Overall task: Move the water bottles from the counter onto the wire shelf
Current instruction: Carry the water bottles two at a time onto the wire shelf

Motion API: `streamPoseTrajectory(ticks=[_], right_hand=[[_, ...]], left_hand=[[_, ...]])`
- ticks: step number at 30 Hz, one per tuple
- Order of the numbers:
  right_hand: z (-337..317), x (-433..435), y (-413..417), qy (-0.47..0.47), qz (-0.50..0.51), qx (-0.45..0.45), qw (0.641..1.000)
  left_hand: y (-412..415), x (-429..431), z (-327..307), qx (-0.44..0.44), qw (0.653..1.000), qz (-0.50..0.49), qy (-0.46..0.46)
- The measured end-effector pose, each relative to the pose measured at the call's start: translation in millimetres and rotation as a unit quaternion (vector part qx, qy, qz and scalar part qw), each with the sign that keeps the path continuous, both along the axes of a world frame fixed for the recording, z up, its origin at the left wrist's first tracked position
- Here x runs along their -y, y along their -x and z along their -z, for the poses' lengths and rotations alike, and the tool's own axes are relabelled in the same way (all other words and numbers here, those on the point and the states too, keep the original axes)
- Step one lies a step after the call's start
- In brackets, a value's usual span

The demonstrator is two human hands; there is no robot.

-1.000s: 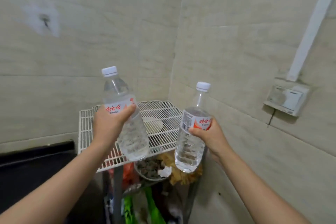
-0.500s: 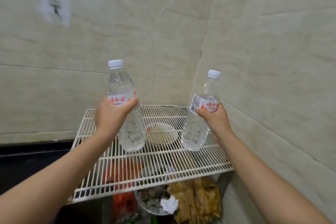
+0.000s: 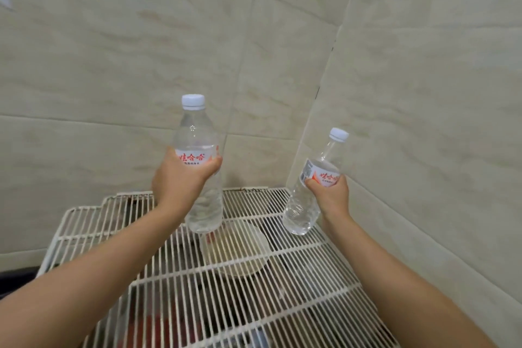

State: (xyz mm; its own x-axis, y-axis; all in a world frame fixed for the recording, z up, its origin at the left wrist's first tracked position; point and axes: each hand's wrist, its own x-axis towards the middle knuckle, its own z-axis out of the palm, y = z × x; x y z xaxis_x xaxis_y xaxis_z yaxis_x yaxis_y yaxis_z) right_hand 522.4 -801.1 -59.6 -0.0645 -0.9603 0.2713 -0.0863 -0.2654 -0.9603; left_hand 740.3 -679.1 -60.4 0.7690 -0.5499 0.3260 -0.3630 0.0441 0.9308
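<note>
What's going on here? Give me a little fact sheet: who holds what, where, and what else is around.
left hand: grips the left bottle at its label, upright
right hand: grips the right bottle at its label, tilted
bottles: clear, white caps, both over the shelf; whether they touch it, cannot tell
wire shelf: white, set in a tiled wall corner
also there: a pale round dish at the shelf, between the bottles

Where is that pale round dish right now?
In the head view, the dish lies near the middle of the wire shelf, between and just below the two held water bottles.
</note>
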Motion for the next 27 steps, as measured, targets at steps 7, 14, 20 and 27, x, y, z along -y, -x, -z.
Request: streamPoseTrajectory(ticks=[7, 14, 20, 27], right_hand=[[-14.2, 49.8, -20.3, -0.014, -0.116, -0.063, 0.991], [-4.9, 87.9, -36.6, -0.029, -0.156, -0.106, 0.982], [0.7, 93.6, -27.1, -0.059, -0.178, -0.123, 0.975], [12.2, 54.1, 0.3, -0.069, -0.136, -0.06, 0.986]], left_hand=[[-12.8, 18.6, 0.8, 0.006, 0.998, -0.049, -0.037], [-1.9, 22.3, 21.1, 0.045, 0.991, -0.098, -0.079], [30.0, 51.7, 15.5, 0.037, 0.992, -0.082, -0.083], [72.1, 122.9, 16.9, -0.042, 0.999, -0.019, -0.004]])
